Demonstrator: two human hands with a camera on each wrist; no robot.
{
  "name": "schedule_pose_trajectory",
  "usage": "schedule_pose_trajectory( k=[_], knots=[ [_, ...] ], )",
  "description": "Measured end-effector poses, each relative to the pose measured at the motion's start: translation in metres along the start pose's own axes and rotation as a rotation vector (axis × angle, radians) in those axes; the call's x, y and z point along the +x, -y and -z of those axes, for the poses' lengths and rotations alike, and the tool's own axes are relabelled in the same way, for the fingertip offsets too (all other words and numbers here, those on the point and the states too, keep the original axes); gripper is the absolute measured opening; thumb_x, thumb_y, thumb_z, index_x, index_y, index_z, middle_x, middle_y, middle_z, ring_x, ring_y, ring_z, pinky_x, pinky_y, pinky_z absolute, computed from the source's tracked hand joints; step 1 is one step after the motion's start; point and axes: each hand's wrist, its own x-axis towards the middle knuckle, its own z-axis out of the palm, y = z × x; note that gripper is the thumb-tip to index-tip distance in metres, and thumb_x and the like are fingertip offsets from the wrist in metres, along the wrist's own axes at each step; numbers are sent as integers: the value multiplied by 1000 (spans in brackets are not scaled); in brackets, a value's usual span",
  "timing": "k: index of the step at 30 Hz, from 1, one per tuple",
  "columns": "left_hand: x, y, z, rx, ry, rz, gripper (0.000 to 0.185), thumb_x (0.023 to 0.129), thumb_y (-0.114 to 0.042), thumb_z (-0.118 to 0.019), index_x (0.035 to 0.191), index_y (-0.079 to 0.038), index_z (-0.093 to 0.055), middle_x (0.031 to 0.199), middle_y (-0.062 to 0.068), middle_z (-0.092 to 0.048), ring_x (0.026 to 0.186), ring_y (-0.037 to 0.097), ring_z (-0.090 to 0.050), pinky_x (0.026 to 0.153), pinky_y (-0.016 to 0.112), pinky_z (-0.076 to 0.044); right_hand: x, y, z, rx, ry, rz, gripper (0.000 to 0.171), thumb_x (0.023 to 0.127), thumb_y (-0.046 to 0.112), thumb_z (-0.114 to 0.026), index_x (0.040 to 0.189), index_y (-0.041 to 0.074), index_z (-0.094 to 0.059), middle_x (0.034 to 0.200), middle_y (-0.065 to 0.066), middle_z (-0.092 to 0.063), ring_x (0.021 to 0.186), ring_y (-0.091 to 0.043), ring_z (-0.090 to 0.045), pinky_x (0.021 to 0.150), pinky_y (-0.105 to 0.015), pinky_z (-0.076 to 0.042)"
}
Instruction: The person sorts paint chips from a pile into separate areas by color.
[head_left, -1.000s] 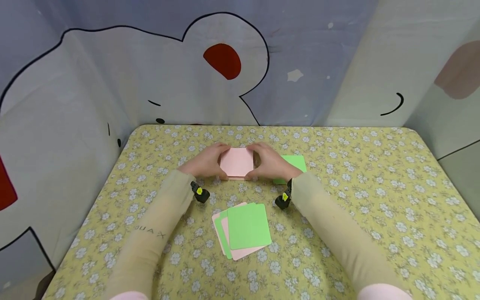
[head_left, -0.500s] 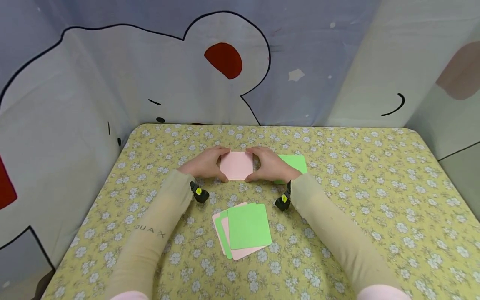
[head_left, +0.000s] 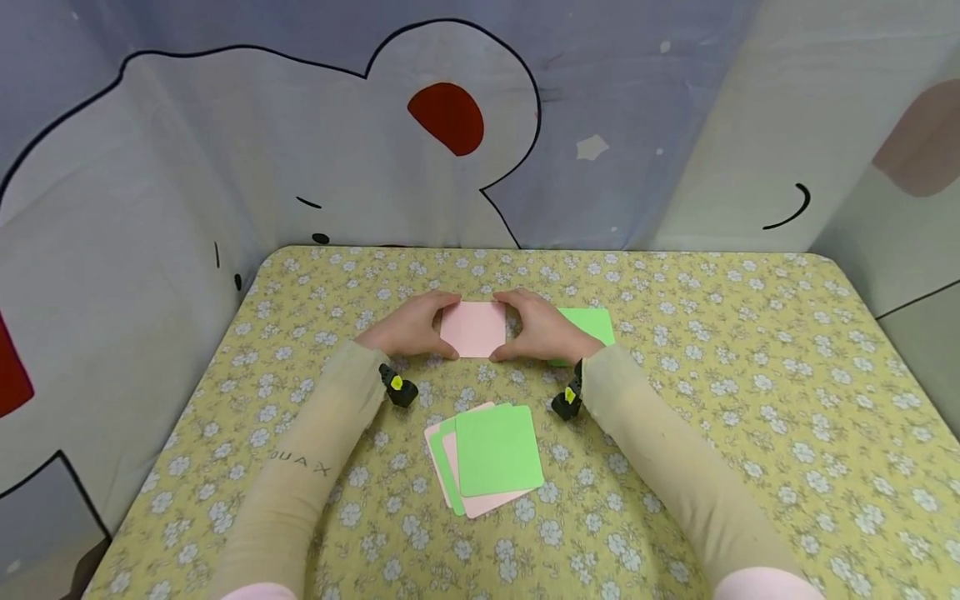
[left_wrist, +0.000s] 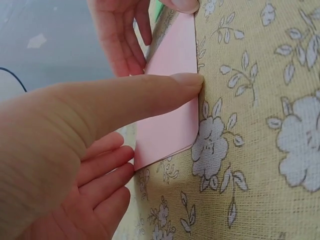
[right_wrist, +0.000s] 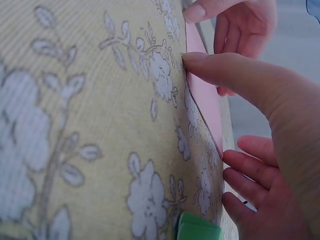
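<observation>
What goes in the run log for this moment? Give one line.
left hand: holds pink card left edge | right hand: holds its right edge | card: flat on tablecloth | nearby: green card, mixed stack

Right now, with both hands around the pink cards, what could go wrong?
The pink stack is held only at its edges by the left hand and right hand, so cards may slip askew. The right hand could also nudge the green card beside it.
</observation>
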Motion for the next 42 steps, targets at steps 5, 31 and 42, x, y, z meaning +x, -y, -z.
schedule_pose_trajectory(
  k=[5,31,42],
  knots=[
    [0,0,0,-1,-11,4,94,79,-21,-90,154,2,-39,151,16,-46,131,30,-49,105,43,-45,1,-1,0,-2,-5,5,99,77,41,-90,155,6,-40,149,-12,-47,135,-29,-44,110,-46,-40],
    [-42,-32,-14,-73,-82,-25,91,80,-23,-89,155,-7,-41,157,12,-40,134,31,-47,106,47,-44,-34,12,9,-6,-7,50,106,78,42,-89,159,5,-32,162,-14,-31,149,-33,-25,117,-55,-27],
    [-59,-45,-27,-48,-53,-48,96,79,-26,-91,157,-8,-38,158,10,-38,143,28,-37,115,48,-33,-55,15,12,-23,15,70,105,81,40,-87,161,7,-28,162,-16,-30,149,-33,-25,117,-54,-29]
  ],
)
